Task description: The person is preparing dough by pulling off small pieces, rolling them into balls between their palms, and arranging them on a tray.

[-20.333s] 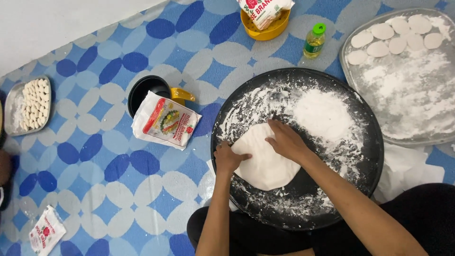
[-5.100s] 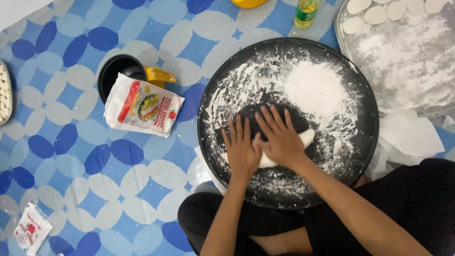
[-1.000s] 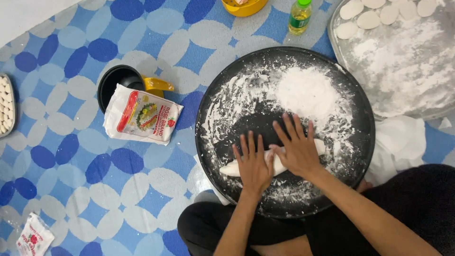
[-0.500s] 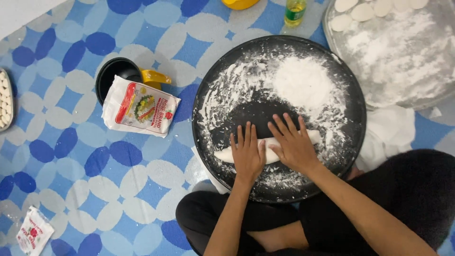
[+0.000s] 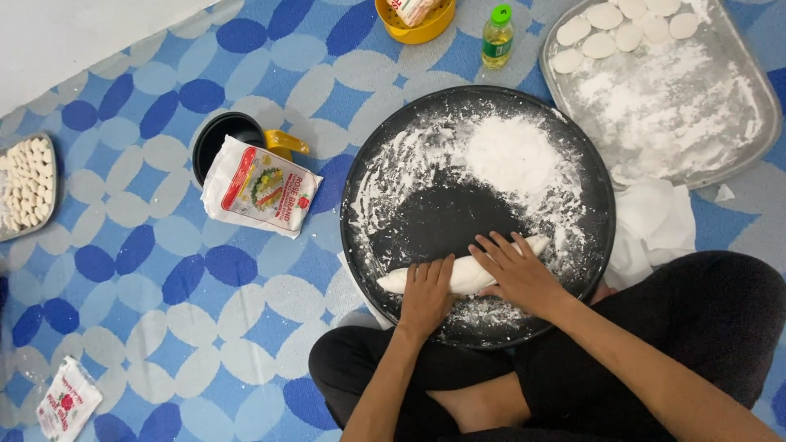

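Note:
A long white roll of dough (image 5: 465, 272) lies across the near part of a round black tray (image 5: 385, 164) dusted with flour. My left hand (image 5: 427, 293) presses flat on the roll's left half, fingers apart. My right hand (image 5: 517, 272) rests palm down on its right half, fingers spread. A heap of loose flour (image 5: 509, 154) sits at the tray's far side. I sit cross-legged in black trousers right behind the tray.
A metal tray (image 5: 741, 123) with flour and several flat dough discs lies far right. White cloth (image 5: 655, 225) sits beside the black tray. A flour bag (image 5: 259, 195) leans on a black pot (image 5: 223, 137). A small oil bottle (image 5: 497, 37), yellow bowl (image 5: 417, 24), a tray of dumplings (image 5: 24, 187) and a small packet (image 5: 69, 399) lie around.
The flat dough sheet has become a long roll. Over the last second both hands have drawn it toward me, to the tray's near edge.

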